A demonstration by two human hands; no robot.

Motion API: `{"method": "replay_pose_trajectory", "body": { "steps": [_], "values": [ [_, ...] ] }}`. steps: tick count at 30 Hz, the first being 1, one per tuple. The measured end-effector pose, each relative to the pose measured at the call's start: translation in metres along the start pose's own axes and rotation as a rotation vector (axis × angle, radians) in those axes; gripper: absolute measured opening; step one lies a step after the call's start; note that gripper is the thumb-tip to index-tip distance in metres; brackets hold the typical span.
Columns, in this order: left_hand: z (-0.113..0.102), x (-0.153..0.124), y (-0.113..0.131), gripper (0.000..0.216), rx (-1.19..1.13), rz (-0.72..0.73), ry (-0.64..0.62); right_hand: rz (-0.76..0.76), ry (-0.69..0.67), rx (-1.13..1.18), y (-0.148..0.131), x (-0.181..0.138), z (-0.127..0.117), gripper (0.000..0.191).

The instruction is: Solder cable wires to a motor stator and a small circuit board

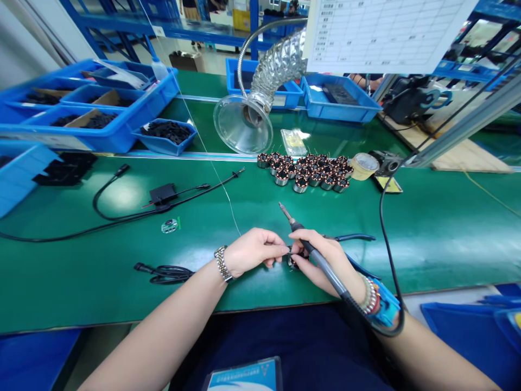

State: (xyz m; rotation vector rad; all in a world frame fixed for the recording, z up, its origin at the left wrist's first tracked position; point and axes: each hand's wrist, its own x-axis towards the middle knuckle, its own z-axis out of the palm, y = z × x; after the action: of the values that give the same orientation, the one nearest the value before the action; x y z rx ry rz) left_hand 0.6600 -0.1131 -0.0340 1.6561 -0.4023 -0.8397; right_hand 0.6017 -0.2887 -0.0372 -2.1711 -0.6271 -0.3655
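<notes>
My right hand (331, 255) is closed around a soldering iron (301, 228), whose tip points up and away to the left. Its thumb and fingertips also touch a small copper-wound motor stator (292, 263), mostly hidden behind the fingers. My left hand (254, 252) is pinched at the stator's upper edge; what lies between its fingertips is too small to make out. A thin solder wire (230, 203) hangs from above and runs down behind my left hand. Pliers with blue handles (356, 237) lie beside my right hand, partly covered by it.
Several copper-wound stators (313, 169) stand grouped ahead, beside a tape roll (365, 164). A fume extraction hood (244, 125) hangs beyond. Black cables (171, 276), a round circuit board (170, 226) and blue parts bins (118, 125) are leftward. The iron's cord (382, 217) loops at right.
</notes>
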Motion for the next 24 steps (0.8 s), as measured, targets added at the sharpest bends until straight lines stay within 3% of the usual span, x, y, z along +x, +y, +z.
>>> {"method": "replay_pose_trajectory", "body": {
  "steps": [9,17,20,24],
  "values": [
    [0.001,-0.002,0.003,0.025,0.023,-0.012,-0.017,-0.033,0.054,-0.070,-0.001,-0.003,0.004,0.035],
    [0.002,0.001,0.001,0.021,0.003,-0.016,0.040,0.044,0.238,-0.053,-0.002,-0.011,0.011,0.034],
    [0.001,0.003,0.002,0.020,-0.015,-0.033,0.059,0.017,0.208,-0.058,-0.006,-0.021,0.007,0.036],
    [0.001,0.004,0.001,0.020,-0.042,-0.047,0.064,-0.054,0.069,-0.093,-0.012,-0.031,0.007,0.032]
  ]
}}
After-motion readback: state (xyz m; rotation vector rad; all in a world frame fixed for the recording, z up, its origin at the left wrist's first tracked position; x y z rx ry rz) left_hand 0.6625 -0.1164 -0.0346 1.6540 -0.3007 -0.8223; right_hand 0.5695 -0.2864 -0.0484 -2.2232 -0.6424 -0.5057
